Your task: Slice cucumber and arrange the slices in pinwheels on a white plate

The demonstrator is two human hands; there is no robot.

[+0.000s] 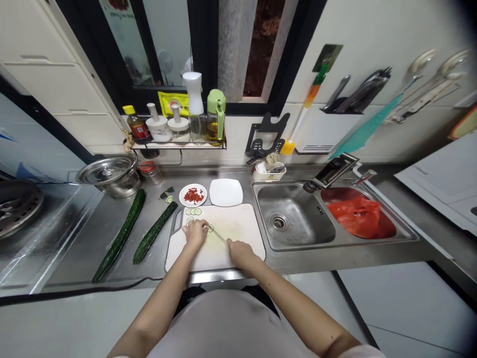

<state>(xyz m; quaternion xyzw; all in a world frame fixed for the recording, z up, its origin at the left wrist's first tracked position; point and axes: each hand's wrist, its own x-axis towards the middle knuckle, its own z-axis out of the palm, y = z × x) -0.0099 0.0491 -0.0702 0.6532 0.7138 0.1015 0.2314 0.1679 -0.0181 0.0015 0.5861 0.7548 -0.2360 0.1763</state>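
My right hand [240, 252] grips the handle end of a knife [219, 236], whose thin blade points left and away over the white cutting board [238, 221]. At the blade's tip lies a pale green cucumber piece [210, 228], and the bent fingers of my left hand [196, 232] close on it; the palm hides part of what is under them. Several cucumber slices [194, 212] lie in a row at the board's upper left, just beyond my left hand. Two whole-looking dark green cucumbers, a shorter one [154, 233] and a longer one [121, 238], rest left of the board.
Behind the board stand a small plate of chopped red pieces [193, 195] and a square white plate [225, 192]. A steel sink [294, 219] is at right, holding a red plastic bag [356, 216] in its second basin. At left sits a lidded steel pot [112, 174].
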